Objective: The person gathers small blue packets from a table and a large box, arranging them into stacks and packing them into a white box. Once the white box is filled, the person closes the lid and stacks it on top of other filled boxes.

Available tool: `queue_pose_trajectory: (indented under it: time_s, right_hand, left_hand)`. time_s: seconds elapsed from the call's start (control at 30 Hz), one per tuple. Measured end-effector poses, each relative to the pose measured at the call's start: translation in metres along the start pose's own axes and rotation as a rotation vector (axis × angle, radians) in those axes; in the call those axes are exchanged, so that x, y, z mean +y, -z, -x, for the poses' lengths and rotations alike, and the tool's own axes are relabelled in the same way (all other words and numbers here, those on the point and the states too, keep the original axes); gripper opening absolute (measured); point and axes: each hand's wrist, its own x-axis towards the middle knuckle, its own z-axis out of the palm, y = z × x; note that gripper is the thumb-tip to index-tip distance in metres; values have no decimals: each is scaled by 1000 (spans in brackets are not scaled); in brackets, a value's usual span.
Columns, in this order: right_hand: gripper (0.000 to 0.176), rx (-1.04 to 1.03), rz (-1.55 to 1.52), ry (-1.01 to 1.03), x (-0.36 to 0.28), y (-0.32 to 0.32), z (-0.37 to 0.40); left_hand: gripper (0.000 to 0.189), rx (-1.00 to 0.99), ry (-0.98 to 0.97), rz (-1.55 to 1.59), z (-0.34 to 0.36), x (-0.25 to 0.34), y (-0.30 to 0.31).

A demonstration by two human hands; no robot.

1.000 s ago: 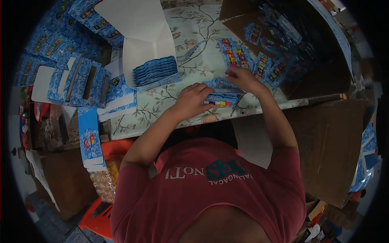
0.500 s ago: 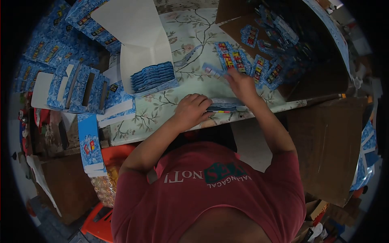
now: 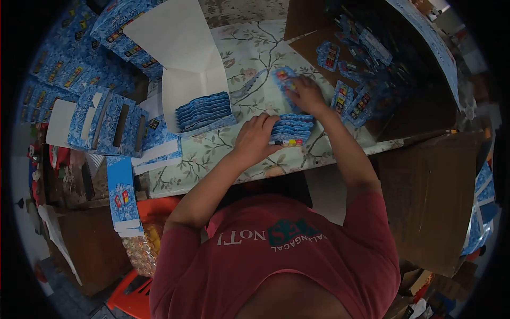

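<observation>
My left hand (image 3: 256,137) is closed around the left end of a stack of blue blister packets (image 3: 295,126). The stack rests near the table's front edge, with red and yellow showing at its lower side. Above and right of it, my right hand (image 3: 309,97) is smeared by motion, fingers closed at a blurred blue packet (image 3: 284,78) with coloured pieces. An open white-lined box (image 3: 208,125) left of my hands holds a row of similar packets (image 3: 203,110). More loose packets (image 3: 359,105) lie right of my right hand, at the carton's mouth.
A large brown carton (image 3: 390,119) with many packets lies open at the right. Blue printed boxes (image 3: 103,125) stand at the left, with more stacked behind. A flat blue box piece (image 3: 123,194) hangs over the table's left side. A flowered cloth (image 3: 255,40) covers the table.
My right hand has moved up and left, and the packet it carried is no longer apart from the stack. My left hand's stack is tilted more upward, showing its layered edges.
</observation>
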Motion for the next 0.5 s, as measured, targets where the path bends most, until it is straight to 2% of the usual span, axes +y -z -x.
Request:
queue_pose_trajectory:
  time_s: [0.07, 0.1, 0.13, 0.2, 0.23, 0.27, 0.33, 0.37, 0.43, 0.47, 0.5]
  right_hand:
    - [45, -119, -206, 519, -22, 11, 24]
    - [46, -197, -332, 644, -13, 6, 20]
    - [46, -205, -339, 644, -15, 17, 19]
    - [50, -371, -604, 323, -13, 41, 18]
    - [44, -160, -264, 344, -4, 42, 18]
    - [44, -160, -260, 345, -4, 44, 18]
    - [39, -351, -30, 144, -13, 58, 26]
    - [39, -347, -26, 145, -11, 57, 22]
    - [37, -555, -256, 125, -4, 46, 15]
    - [37, -556, -250, 132, 2, 41, 15]
    - [38, -475, -366, 128, 11, 36, 14]
  left_hand:
    - [79, 6, 20, 29, 3, 1, 2]
    - [78, -11, 82, 66, 4, 4, 7]
    - [77, -28, 145, 104, 6, 5, 9]
    - [77, -65, 125, 104, 7, -2, 7]
    - [78, -88, 94, 102, 3, -7, 6]
    - [78, -85, 93, 105, -1, -12, 6]
    - [86, -137, 107, 45, -8, -20, 4]
    - [86, -133, 104, 46, -16, -25, 4]
    - [101, -279, 178, -37, -31, -34, 5]
    - [101, -271, 182, -36, -37, -38, 5]
    - [106, -346, 208, 9, -43, -42, 5]
